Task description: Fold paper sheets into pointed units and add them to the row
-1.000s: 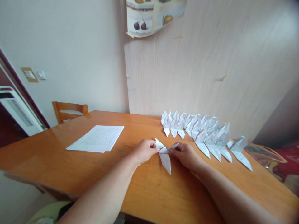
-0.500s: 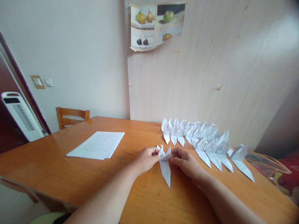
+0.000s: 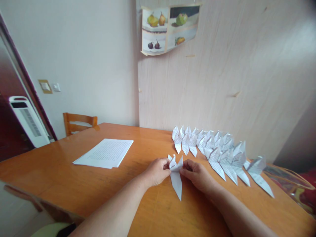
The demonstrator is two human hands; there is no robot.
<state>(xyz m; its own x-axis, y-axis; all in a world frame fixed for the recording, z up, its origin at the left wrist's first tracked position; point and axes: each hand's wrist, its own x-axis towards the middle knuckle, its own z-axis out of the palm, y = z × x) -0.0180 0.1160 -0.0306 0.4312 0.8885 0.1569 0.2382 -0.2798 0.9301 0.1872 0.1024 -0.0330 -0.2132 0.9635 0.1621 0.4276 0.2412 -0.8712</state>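
A white folded-paper bird point(image 3: 176, 185) stands on the wooden table in front of me, its long pointed tail lying toward me and its small head and two wings raised. My left hand point(image 3: 158, 171) pinches its left wing between thumb and fingers. On the other side, my right hand point(image 3: 196, 174) has thumb and forefinger closed at the base of the right wing. Both wrists hover low over the tabletop. Just beyond, to the right, several finished paper birds point(image 3: 223, 161) with printed text stand close together in rows.
A stack of printed sheets point(image 3: 105, 153) lies on the left of the wooden table point(image 3: 143, 138). A wooden chair point(image 3: 80, 123) stands behind the far left edge. One more paper bird point(image 3: 258, 169) sits near the right edge, beside a clear plastic bag point(image 3: 286, 177).
My right thumb and forefinger have come in against the bird's right wing. The left hand keeps its pinch. The whole view has shifted slightly.
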